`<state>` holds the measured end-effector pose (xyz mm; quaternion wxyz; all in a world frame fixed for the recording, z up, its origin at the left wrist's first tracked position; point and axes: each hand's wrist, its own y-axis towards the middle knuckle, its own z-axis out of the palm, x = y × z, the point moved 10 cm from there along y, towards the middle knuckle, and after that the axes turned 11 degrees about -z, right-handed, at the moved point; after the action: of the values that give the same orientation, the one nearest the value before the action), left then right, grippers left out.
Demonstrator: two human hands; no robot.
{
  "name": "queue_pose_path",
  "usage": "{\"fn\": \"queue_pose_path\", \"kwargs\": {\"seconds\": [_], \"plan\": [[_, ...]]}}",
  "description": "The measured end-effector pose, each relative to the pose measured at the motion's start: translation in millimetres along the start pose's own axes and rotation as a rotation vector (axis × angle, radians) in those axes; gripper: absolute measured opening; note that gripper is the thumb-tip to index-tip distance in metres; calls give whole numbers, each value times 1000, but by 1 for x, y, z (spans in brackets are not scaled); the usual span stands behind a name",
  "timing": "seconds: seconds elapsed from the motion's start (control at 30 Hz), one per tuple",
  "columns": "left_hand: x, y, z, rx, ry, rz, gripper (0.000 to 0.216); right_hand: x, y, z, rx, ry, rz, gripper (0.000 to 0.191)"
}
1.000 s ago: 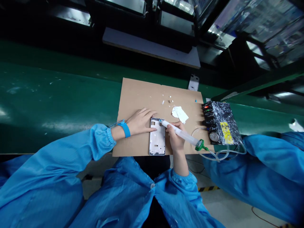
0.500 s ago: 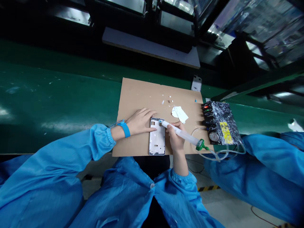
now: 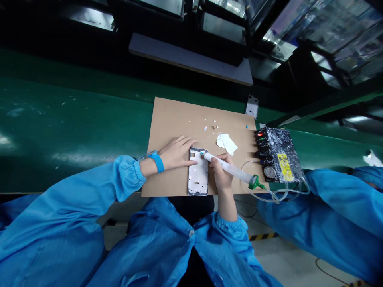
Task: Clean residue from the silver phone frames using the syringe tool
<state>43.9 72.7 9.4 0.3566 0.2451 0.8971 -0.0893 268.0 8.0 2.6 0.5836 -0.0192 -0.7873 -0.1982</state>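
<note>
A white phone frame (image 3: 198, 175) lies on a brown cardboard sheet (image 3: 173, 119). My left hand (image 3: 177, 152) rests flat beside the frame's upper left corner, fingers spread and touching its edge; a blue wrist strap sits on that wrist. My right hand (image 3: 222, 172) is closed round a clear dispensing syringe (image 3: 231, 170) with a green end cap. The syringe's tip rests at the frame's top right corner. A clear tube (image 3: 277, 194) runs from the syringe's cap.
A black control box (image 3: 277, 153) with a yellow label, knobs and lit lamps stands right of the cardboard. A crumpled white wipe (image 3: 226, 142) and small white scraps lie on the cardboard. A green conveyor belt (image 3: 66, 123) runs behind, carrying a small metal part (image 3: 251, 106). Another person's blue sleeve (image 3: 335, 215) is at right.
The small metal part on the belt has drifted to the right. The syringe tip has shifted slightly along the frame's top edge. My left hand has stayed in place.
</note>
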Motion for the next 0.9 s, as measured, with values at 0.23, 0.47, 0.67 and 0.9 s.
{"fn": "queue_pose_path", "kwargs": {"seconds": [0.23,0.47,0.67,0.9], "plan": [[-1,0,1,2,-1,6,77,-1,0,0,11,3,-1,41],[0,0,1,-5,-1,11,77,-1,1,0,5,12,-7,44],[0,0,0,-5,-9,10,77,-2,1,-1,0,19,-16,42],[0,1,1,5,4,1,79,-4,0,0,1,23,-2,43]]}}
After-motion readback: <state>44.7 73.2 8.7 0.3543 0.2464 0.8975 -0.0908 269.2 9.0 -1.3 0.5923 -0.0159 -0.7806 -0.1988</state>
